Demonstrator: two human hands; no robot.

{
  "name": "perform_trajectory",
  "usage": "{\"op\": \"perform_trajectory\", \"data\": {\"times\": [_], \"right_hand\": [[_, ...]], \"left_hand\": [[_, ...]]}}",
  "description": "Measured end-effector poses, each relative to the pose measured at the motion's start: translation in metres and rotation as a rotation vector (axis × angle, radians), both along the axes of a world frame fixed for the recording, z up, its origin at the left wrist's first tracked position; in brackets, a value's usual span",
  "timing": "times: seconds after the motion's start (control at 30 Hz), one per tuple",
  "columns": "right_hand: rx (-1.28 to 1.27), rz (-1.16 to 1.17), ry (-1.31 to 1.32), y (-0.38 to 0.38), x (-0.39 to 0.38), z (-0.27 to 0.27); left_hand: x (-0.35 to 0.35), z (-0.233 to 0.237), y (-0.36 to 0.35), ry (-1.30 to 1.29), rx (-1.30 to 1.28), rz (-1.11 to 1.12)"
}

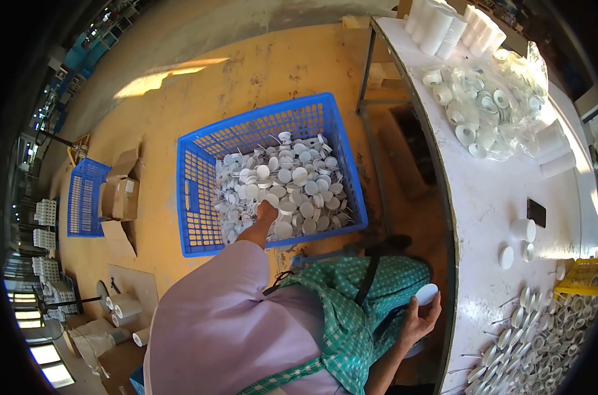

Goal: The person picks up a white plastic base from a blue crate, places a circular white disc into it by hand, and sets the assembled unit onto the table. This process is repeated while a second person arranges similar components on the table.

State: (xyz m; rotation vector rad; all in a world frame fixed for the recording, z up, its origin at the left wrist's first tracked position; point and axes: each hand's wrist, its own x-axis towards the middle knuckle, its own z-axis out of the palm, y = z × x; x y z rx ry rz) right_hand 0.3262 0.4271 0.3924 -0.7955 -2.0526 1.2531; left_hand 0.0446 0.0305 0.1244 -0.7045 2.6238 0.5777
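Observation:
My left hand (267, 212) reaches over the near side of a blue plastic basket (272, 125), down to the heap of white round discs (299, 174) inside. Its fingers look bunched together, with their tips hidden, and I cannot tell what they hold. Thin stems or wires stick out from some of the discs. Over my lap, beside the table edge, my right hand (423, 319) grips a white disc (427, 294) between thumb and fingers, its smooth round face up. A green checked apron (352, 289) covers my lap.
The white table (437, 197) at right bears many discs (529, 336), a yellow basket (585, 276), a phone (536, 212), bagged parts (487, 108) and white rolls (434, 26). Another blue basket (85, 197) and cardboard boxes (122, 194) stand on the floor at left.

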Motion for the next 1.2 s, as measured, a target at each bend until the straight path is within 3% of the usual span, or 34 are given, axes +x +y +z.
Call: {"op": "perform_trajectory", "data": {"times": [0.1, 0.13, 0.17, 0.3, 0.37, 0.47, 0.57, 0.73, 0.83, 0.9, 1.03, 1.1, 1.13, 1.2], "right_hand": [[0.004, -0.033, -0.014, -0.009, -0.007, 0.006], [0.089, -0.023, -0.033, -0.010, -0.008, 0.009], [0.173, -0.015, -0.055, -0.011, -0.010, 0.012], [0.270, 0.002, -0.075, -0.020, -0.011, 0.033], [0.295, 0.016, -0.105, -0.021, -0.003, 0.041], [0.250, -0.020, -0.041, -0.021, 0.009, 0.044], [0.239, -0.107, -0.020, -0.017, 0.027, 0.041], [0.189, -0.245, 0.035, -0.014, 0.057, 0.025], [0.166, -0.276, 0.075, -0.010, 0.071, 0.022], [0.179, -0.290, 0.080, -0.006, 0.079, 0.020], [0.157, -0.301, 0.065, -0.003, 0.093, 0.017], [-0.123, -0.310, 0.192, -0.002, 0.097, 0.012], [-0.117, -0.319, 0.196, 0.000, 0.101, 0.007], [-0.601, -0.192, 0.418, 0.002, 0.110, -0.002]], "left_hand": [[-0.008, 0.008, 0.034, 0.174, 0.193, -0.144], [-0.007, 0.026, 0.062, 0.052, 0.574, -0.068], [-0.002, 0.058, 0.094, -0.090, 0.947, 0.014], [0.061, 0.225, 0.220, -0.463, 1.414, -0.463], [0.095, 0.265, 0.262, -0.516, 1.465, -0.786], [0.129, 0.315, 0.305, -0.403, 1.279, -1.161], [0.153, 0.316, 0.331, -0.305, 1.078, -1.423], [0.184, 0.326, 0.349, -0.273, 0.986, -1.499], [0.187, 0.334, 0.359, -0.500, 0.903, -1.570], [0.192, 0.330, 0.363, -0.715, 1.066, -1.486], [0.198, 0.329, 0.369, -0.822, 1.126, -1.493], [0.201, 0.327, 0.369, -0.714, 1.143, -1.521], [0.202, 0.330, 0.367, -0.716, 1.142, -1.533], [0.203, 0.339, 0.362, -0.385, 1.126, -1.735]]}}
